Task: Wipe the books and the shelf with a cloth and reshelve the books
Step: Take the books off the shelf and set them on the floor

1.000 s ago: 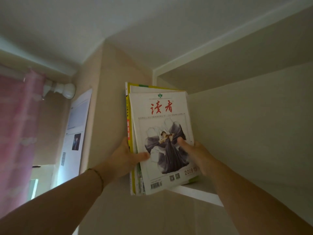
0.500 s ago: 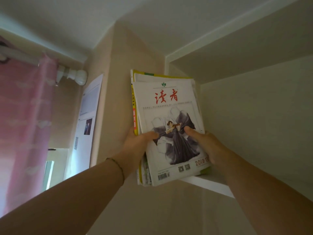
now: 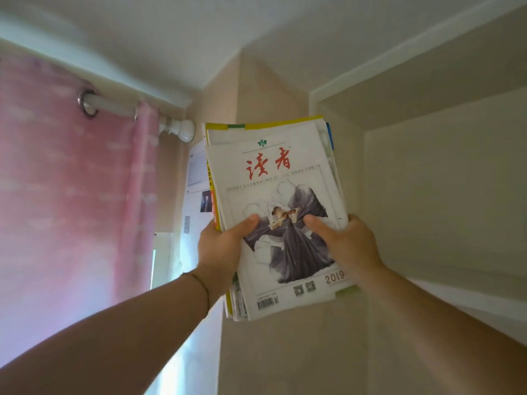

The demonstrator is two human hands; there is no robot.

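Shelf point(image 3: 445, 195): flat, matte, cream-coloured panels forming a boxy recess at upper right; white front edge runs below it at right.

Curtain point(image 3: 71, 181): pink fabric, soft folds, faint pale pattern, hung by metal eyelets on a white rod point(image 3: 119, 108) with a rounded end cap. Left side of view.

Stack of books point(image 3: 273, 223): thin, floppy magazines with glossy paper covers, rectangular, edges slightly fanned and uneven. Top cover is white with red characters, a grey-and-white painted figure, a barcode and "2019" near the bottom. A yellow-edged cover shows behind it at top and left. Stack is held up in the air, in front of the wall corner, just left of the shelf opening, apart from the shelf boards.

Left hand point(image 3: 219, 249): grips the stack's left edge; thumb lies across the front cover, fingers wrapped behind, out of sight. Thin bracelet point(image 3: 204, 286) on the wrist.

Right hand point(image 3: 346, 246): grips the right edge; thumb pressed on the cover, fingers curled behind.

Stack sits between both thumbs, lower half clamped.
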